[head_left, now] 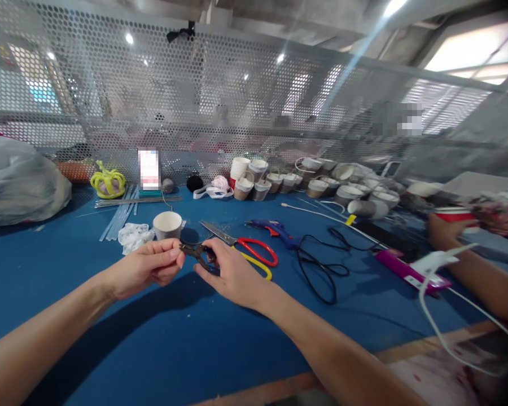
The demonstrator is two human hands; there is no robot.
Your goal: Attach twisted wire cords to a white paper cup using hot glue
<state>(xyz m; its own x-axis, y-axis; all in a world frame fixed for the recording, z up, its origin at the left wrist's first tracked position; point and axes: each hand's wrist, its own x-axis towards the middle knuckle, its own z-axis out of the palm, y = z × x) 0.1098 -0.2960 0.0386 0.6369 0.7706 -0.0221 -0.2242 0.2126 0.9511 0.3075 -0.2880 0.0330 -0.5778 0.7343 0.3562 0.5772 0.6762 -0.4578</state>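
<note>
My right hand [228,270] is closed around a small pair of dark pliers [197,252], whose jaws point left. Fingertips of my left hand [154,265] are pinched together right at the jaws; whatever they hold is too small to make out. Just behind my left hand stands a paper cup [168,224], white inside and greyish outside. Crumpled white plastic [134,235] lies to the left of the cup. Beyond my right hand rest scissors [254,251] with one red and one yellow handle loop, partly hidden by that hand.
A blue glue gun [279,231] with a black cord lies right of the scissors. Rows of wrapped cups [279,181], clear glue sticks [116,220] and a yellow-ribboned ball [108,183] line the back. At right are a purple power strip [406,270] and another person's arm [478,276].
</note>
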